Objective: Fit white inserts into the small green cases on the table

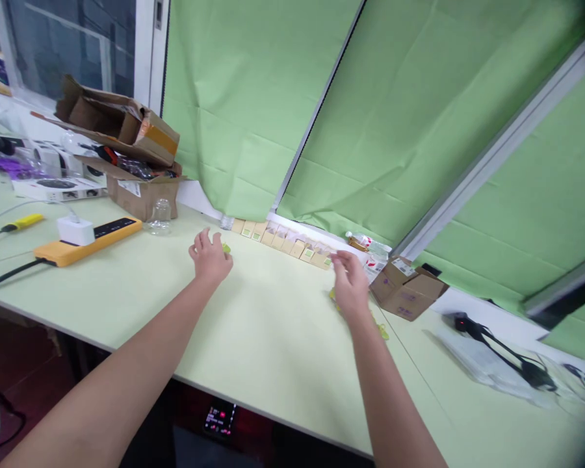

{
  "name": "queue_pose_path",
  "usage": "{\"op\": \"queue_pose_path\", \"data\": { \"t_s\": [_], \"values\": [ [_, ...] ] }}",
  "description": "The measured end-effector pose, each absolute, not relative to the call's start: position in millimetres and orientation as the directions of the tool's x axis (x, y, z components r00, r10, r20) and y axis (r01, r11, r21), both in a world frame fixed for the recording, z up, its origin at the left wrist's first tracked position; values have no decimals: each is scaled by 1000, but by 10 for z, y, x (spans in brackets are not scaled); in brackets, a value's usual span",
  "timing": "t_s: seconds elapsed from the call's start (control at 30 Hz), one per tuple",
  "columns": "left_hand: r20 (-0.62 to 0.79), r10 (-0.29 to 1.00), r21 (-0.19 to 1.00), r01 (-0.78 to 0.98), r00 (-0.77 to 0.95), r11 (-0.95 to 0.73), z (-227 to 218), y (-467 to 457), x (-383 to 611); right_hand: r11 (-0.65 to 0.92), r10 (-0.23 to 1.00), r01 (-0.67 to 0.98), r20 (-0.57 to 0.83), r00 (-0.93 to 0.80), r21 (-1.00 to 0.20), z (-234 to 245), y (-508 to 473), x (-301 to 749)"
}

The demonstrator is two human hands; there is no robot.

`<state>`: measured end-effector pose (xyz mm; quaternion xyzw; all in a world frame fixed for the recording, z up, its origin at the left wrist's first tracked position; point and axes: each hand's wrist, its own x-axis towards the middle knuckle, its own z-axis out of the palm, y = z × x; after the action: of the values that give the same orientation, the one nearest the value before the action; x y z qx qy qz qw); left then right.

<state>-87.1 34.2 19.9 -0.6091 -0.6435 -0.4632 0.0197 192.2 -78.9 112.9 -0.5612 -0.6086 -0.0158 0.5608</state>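
My left hand [211, 259] is above the left part of the table, fingers bent and spread, with nothing visible in it. A small yellow-green item [226, 248] shows just behind its fingers; its kind is unclear. My right hand [351, 283] is at the right end of a row of small tan boxes [285, 242], its fingers loosely curved. Its fingertips appear close to the last box, but I cannot tell whether they touch. More yellow-green pieces [383, 332] lie beside and partly under my right wrist. Several boxes carry green-edged labels and clear plastic on top.
At the left are an orange power strip [61, 253] with a white charger [75, 231], a clear jar [160, 217] and open cardboard boxes [143, 197]. A plastic bottle [368, 244], a small carton [407, 289] and black cables [504, 351] lie at the right. Green sheeting [351, 130] covers the windows.
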Motion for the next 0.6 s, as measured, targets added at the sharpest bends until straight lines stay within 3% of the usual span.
{"op": "queue_pose_path", "data": {
  "t_s": [0.1,0.2,0.27,0.33,0.43,0.5,0.6],
  "values": [
    [371,878,594,804,-303,26,105,440,-1009,423,714,654,675,185,-627,863,-490,1506],
    [318,915,525,850,-247,47,70,449,-1003,392,734,674,655,181,-626,443,-341,1257],
    [312,939,508,861,-146,-35,65,397,-898,342,784,700,601,155,-627,210,-332,1183],
    [295,954,568,795,45,-213,45,307,-732,339,822,706,561,99,-622,82,-360,1172],
    [345,843,707,476,413,-523,-18,136,-466,350,858,652,510,66,-673,66,-396,1243],
    [375,756,741,318,536,-592,-62,40,-345,328,904,599,426,25,-731,97,-392,1322],
    [372,744,770,262,556,-581,-100,-21,-281,297,945,542,325,-48,-786,102,-355,1432]
  ]
}}
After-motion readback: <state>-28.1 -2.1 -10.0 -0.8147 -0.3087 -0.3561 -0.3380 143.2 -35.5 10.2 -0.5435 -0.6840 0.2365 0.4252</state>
